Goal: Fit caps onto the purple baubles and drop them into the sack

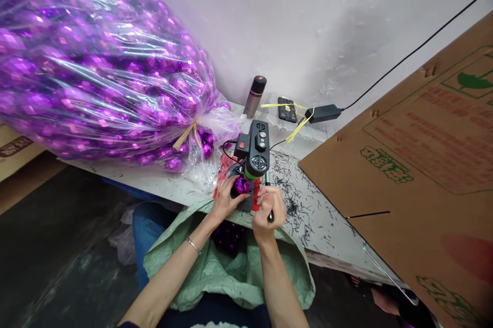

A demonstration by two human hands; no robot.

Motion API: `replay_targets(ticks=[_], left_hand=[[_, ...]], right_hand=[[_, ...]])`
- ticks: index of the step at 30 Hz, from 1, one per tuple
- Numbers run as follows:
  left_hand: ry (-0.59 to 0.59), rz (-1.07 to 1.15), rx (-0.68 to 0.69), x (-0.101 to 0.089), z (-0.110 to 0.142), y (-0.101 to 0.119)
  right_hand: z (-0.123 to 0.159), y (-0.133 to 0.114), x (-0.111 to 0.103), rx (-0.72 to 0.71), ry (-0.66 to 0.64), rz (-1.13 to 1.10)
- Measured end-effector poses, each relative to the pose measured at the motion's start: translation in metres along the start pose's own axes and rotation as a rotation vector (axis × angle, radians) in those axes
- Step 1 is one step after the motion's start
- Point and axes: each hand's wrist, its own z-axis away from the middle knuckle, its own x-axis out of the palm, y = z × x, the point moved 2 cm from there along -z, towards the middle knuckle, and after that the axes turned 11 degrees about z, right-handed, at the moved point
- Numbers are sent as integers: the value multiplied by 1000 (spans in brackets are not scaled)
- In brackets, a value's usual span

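Observation:
A small black machine (pixel 255 149) with a red switch and grey buttons stands on a red mat (pixel 223 176) at the table's near edge. Under its head sits a shiny purple ball (pixel 242 185). My left hand (pixel 225 200) holds that ball in place with curled fingers. My right hand (pixel 268 206) is closed round the machine's black lever handle (pixel 270 216) just right of the ball. More purple balls (pixel 228 235) lie in a green sack (pixel 231 266) on my lap.
A huge clear bag of purple balls (pixel 96 66) fills the table's left side. A big cardboard box (pixel 416 174) leans on the right. A grey bottle (pixel 254 96), remote (pixel 287 109) and power adapter (pixel 323 113) lie by the wall. Black shavings (pixel 296 199) litter the table.

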Motion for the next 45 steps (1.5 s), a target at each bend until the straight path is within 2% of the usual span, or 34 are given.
replay_targets(ticks=[3,5,10,12,13,15,18,20,22,24,27,29,33,36,38,40,45], left_hand=[[-10,16,-3,-3,3,4],[-37,14,13,-8,14,9],[-199,-76,143,-32,62,28],[-219,-107,195,-43,65,31],[-195,-126,210,-48,57,30],[-98,-181,206,-58,24,25],[3,-297,116,-70,-50,9],[46,-435,1,-78,-91,-5],[49,-573,-117,-84,-115,-17],[2,-643,-164,-89,-121,-26],[-91,-654,-133,-95,-114,-34],[-109,-597,-140,-100,-108,-35],[26,-261,-174,-109,-95,-23],[147,26,-193,-112,-72,-5],[157,198,-279,-108,-52,6],[112,341,-367,-98,-33,14],[-15,523,-424,-65,-8,21]], right_hand=[[-21,-12,-7,79,-36,-11],[-27,-16,-9,95,-44,-16],[-18,-15,-10,38,-62,17],[-12,-12,-9,16,-67,18],[-10,-11,-9,12,-62,17],[-8,-9,-7,12,-44,16],[-8,-9,-6,-1,-24,13],[-8,-8,-5,-12,-26,11],[-6,-8,-5,-10,-31,14],[-5,-8,-4,-3,-30,19],[-4,-7,-4,-6,-16,17],[-4,-8,-3,-7,-9,20],[-6,-9,-5,0,-20,28],[-9,-10,-6,12,-34,28],[-12,-12,-7,22,-41,26],[-16,-13,-8,22,-42,20],[-23,-14,-10,9,-50,25]])
